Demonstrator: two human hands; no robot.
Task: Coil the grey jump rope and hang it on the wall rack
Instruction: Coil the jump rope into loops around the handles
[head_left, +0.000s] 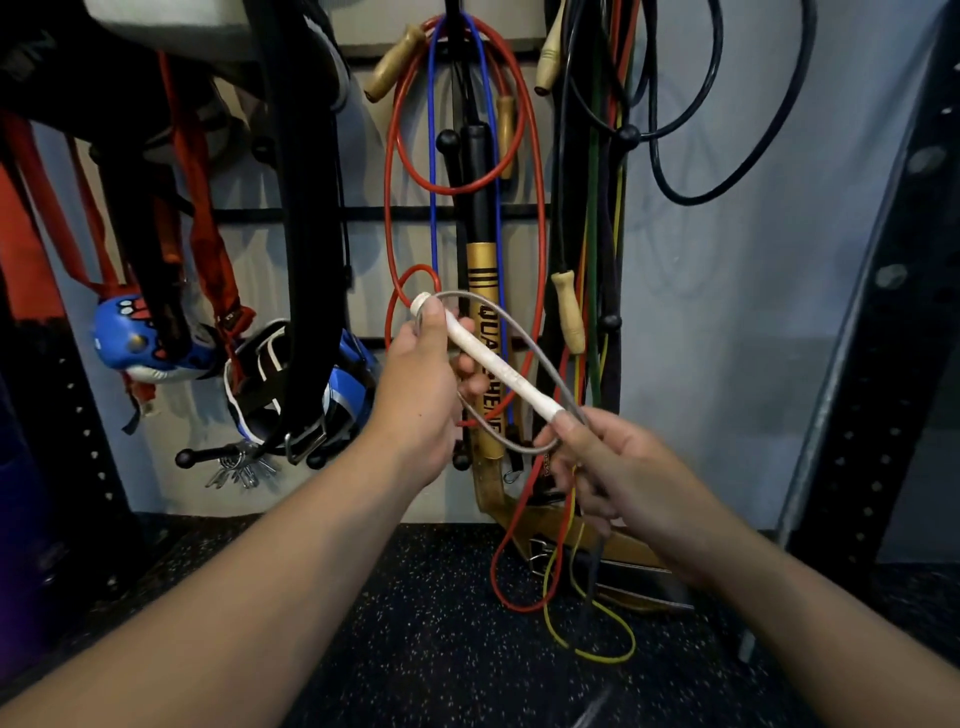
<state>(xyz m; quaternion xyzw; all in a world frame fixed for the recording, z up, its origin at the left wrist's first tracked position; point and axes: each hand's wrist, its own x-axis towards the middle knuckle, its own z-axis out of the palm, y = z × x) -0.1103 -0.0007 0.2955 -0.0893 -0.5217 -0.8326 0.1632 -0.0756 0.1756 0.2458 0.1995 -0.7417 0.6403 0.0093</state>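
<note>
Rope (524, 338), grey, sits mid-frame between both hands, in front of the wall rack (291, 213). It's already drawn into a small oval coil w/ the white handle (488, 358) lying diagonally across it, upper left to lower right.

Left hand (421, 384) is closed round the upper end of the handle, thumb near the cap, fingers curled behind; a loop of grey cord comes out by the thumb and arcs over to the right. Right hand (618, 473) pinches the lower end of the handle and the cord together, fingers narrow, tips just touching the grey loop at the bottom of the oval. Can't tell if there's a second handle; none shows.

Step, as I read it: coiling looks about done, bundle being gathered and tidied before hanging. Not on a peg yet.

Next move calls for lifting the bundle up to a free black peg (447, 140), center-top of frame, w/o letting the loops spring open. Pegs up there are crowded: red rope (540, 218), blue rope (432, 171), wooden-handled ones. So the coil needs threading over a knob past those cords, one hand keeping the pinch, the other opening the loop. Risk is snagging on the red loops right behind the left hand.
</note>
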